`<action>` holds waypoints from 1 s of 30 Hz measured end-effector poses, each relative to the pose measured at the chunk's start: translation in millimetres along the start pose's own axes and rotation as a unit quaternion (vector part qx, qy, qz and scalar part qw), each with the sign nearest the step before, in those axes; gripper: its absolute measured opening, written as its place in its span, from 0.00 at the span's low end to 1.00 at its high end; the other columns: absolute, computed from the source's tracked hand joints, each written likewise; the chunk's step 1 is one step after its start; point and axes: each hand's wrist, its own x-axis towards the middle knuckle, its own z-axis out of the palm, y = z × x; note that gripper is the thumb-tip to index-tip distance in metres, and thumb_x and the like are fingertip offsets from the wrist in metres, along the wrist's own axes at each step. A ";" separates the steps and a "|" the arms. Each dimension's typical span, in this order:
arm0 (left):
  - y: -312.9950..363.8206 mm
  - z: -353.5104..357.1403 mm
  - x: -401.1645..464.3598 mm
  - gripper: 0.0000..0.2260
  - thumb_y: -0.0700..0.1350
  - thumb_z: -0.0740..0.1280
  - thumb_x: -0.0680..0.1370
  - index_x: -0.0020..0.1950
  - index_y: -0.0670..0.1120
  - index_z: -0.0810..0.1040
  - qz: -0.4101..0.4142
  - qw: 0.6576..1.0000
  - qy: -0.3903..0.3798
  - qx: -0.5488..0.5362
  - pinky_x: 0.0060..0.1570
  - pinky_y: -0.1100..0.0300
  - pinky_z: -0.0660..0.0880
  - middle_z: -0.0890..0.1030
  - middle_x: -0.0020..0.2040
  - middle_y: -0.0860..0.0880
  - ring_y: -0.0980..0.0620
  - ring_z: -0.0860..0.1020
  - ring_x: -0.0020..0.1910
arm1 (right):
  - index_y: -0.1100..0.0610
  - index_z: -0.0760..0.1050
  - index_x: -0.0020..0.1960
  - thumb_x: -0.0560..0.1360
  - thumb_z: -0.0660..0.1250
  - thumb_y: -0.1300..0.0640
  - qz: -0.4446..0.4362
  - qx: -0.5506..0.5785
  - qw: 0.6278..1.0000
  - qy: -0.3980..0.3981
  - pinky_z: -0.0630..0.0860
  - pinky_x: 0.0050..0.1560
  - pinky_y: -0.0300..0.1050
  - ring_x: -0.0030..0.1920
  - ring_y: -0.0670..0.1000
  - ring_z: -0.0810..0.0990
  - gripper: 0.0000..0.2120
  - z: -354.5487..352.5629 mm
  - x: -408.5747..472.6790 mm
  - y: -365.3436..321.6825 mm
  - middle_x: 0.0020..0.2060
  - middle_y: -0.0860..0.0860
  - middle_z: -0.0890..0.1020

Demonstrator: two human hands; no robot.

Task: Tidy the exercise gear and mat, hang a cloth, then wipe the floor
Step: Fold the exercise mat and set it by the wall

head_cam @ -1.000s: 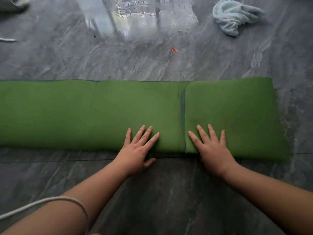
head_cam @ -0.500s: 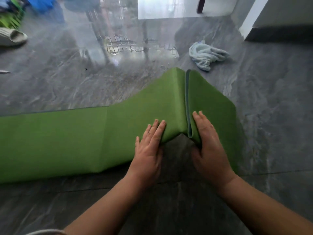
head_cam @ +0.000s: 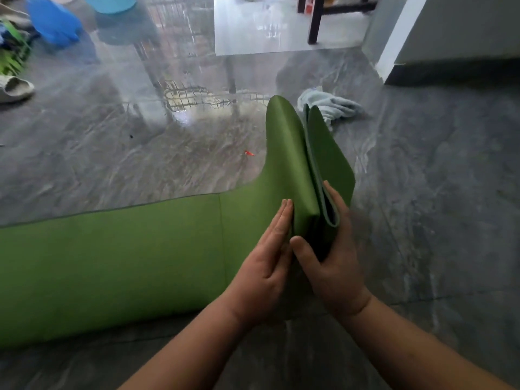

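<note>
folding step on the mat [head_cam: 118, 266], the first part of the tidy-up. lying long and flat on the floor [head_cam: 436, 192] toward the left, with the right end lifted up and folded into a stack that stands on its edge. pressed between two hands.

left hand [head_cam: 266, 266] flat on the left face of the stack, fingers straight and together, gripping nothing. right hand [head_cam: 330, 263] wrapped round the near end of the folded part, thumb on one side and fingers on the other, holding it.

next, probably: tip the stack over to the left onto the flat part, keep the edges lined up, press down, then fold again. needs a firm hold, since the mat looks soft and bendy and could spring open.

cloth [head_cam: 329, 106] crumpled on the floor just behind the stack, not yet hung. floor not yet wiped.

hard to see: left end of the mat cut off by the frame. part of the cloth hidden behind the mat. fingertips of the right hand hidden behind the fold. tiny red bit [head_cam: 249, 153] on the floor, too small to name.
</note>
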 end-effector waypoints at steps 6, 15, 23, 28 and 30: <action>12.3 -62.9 -6.9 0.36 0.42 0.62 0.79 0.80 0.54 0.45 0.050 0.950 -0.047 0.303 0.74 0.53 0.61 0.50 0.81 0.53 0.59 0.51 0.78 | 0.61 0.56 0.77 0.73 0.69 0.66 0.025 -0.014 1.000 -0.009 0.65 0.66 0.30 0.70 0.39 0.69 0.37 40.5 3.2 -13.2 0.71 0.47 0.69; 45.1 -216.1 -67.5 0.34 0.56 0.54 0.80 0.79 0.56 0.35 -0.054 0.738 -0.046 0.672 0.75 0.37 0.48 0.40 0.81 0.48 0.44 0.43 0.80 | 0.55 0.50 0.79 0.78 0.60 0.57 -0.064 -0.066 0.985 -0.147 0.56 0.77 0.53 0.79 0.53 0.55 0.33 147.4 5.1 -42.4 0.78 0.57 0.58; -15.2 -337.8 -157.1 0.34 0.50 0.56 0.81 0.80 0.54 0.38 -0.245 0.711 -0.083 0.654 0.77 0.46 0.43 0.42 0.81 0.48 0.47 0.41 0.80 | 0.54 0.47 0.80 0.77 0.62 0.61 -0.008 -0.255 0.919 -0.302 0.46 0.76 0.66 0.79 0.58 0.44 0.36 279.3 -27.7 -58.1 0.80 0.55 0.49; -103.3 -383.5 -198.0 0.36 0.50 0.60 0.80 0.80 0.53 0.39 -0.326 0.733 -0.084 0.591 0.77 0.44 0.44 0.40 0.81 0.47 0.45 0.40 0.79 | 0.52 0.43 0.80 0.79 0.61 0.54 0.002 -0.375 0.856 -0.355 0.42 0.76 0.67 0.79 0.59 0.42 0.37 366.4 -67.4 -19.1 0.80 0.55 0.45; -122.9 -394.8 -215.2 0.36 0.53 0.61 0.80 0.80 0.54 0.39 -0.331 0.737 -0.101 0.580 0.76 0.41 0.45 0.39 0.81 0.46 0.44 0.40 0.79 | 0.51 0.42 0.80 0.79 0.60 0.53 0.001 -0.437 0.810 -0.392 0.43 0.75 0.69 0.79 0.60 0.42 0.38 392.4 -84.0 0.6 0.80 0.54 0.45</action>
